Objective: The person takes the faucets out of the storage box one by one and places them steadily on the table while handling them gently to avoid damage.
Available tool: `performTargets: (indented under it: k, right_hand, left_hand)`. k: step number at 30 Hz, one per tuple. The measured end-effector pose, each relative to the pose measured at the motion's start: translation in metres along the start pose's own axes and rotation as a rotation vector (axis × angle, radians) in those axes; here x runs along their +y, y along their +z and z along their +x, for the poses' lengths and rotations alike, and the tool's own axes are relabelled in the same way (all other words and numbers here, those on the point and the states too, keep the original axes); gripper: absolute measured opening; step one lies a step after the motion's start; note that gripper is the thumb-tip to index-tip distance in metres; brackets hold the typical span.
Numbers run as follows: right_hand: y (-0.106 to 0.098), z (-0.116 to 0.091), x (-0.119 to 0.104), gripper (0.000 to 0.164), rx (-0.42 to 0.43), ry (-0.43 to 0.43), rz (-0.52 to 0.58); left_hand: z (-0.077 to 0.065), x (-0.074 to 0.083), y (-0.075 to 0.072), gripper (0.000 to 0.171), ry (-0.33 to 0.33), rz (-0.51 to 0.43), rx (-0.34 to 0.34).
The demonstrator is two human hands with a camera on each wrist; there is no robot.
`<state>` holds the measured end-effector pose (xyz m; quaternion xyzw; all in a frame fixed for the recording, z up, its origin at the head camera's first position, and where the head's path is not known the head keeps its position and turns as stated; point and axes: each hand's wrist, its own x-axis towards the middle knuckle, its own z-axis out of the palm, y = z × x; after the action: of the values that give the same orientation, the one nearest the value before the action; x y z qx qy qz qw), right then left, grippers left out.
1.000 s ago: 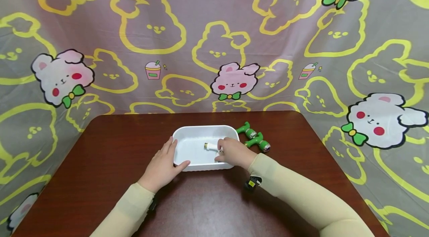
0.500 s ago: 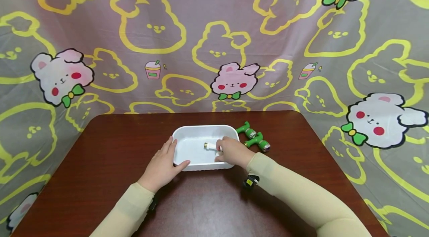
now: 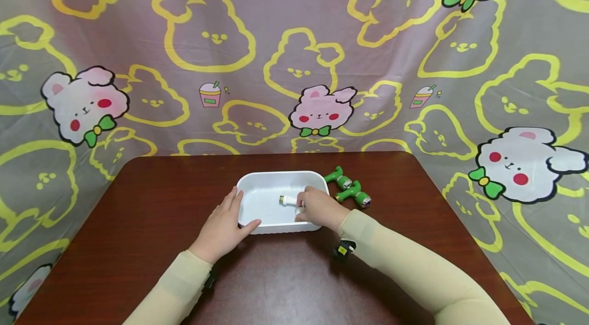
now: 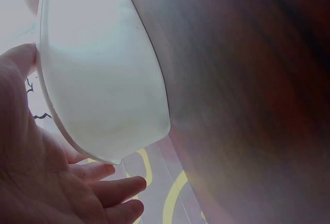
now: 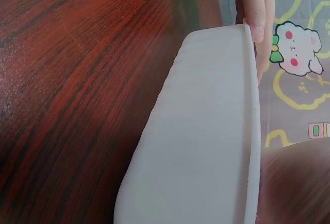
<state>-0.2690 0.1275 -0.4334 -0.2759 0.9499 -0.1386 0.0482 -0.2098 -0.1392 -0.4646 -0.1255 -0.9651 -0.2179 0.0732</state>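
Inside the white tray (image 3: 257, 215), my right hand (image 3: 322, 207) grips a white tube-shaped piece (image 3: 289, 201) with a gold-coloured end that points left. My fingers cover the rest of it, and its exact kind cannot be told. My left hand (image 3: 223, 228) rests on the tray's left end, fingers extended along the rim and thumb at the front edge. In the left wrist view, that hand's fingers (image 4: 121, 190) lie loosely around the end of the tray. The right wrist view shows the tray's outer wall (image 5: 201, 126), with the left hand (image 5: 255, 13) at its far end.
Two green tap-shaped pieces (image 3: 354, 192) with silvery ends lie just right of the tray. Everything stands on a dark red-brown table (image 3: 175, 187). A patterned cloth (image 3: 257, 18) hangs behind the table and along both sides.
My right hand has shifted very slightly left, the white piece with it. The left hand and the tray stay in place.
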Motion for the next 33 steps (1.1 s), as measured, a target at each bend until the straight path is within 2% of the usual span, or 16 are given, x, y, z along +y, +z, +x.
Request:
performTargets:
  k: [9,20,33]
  right_hand:
    - [-0.002,-0.0012,-0.0011,0.023,-0.006,-0.004,0.02]
    - [-0.0031,-0.0015,-0.0001,0.023,0.01,-0.028,-0.004]
    - [-0.0005,0.0023,0.0009,0.034,0.026,0.087,0.037]
  left_hand:
    - [0.0006,0.0007,-0.0013,0.093,0.005,0.009,-0.003]
    - [0.0009,0.0026,-0.0029,0.092,-0.001,0.018,-0.009]
    - [0.0017,0.0012,-0.0017,0.094,-0.003,0.025,-0.012]
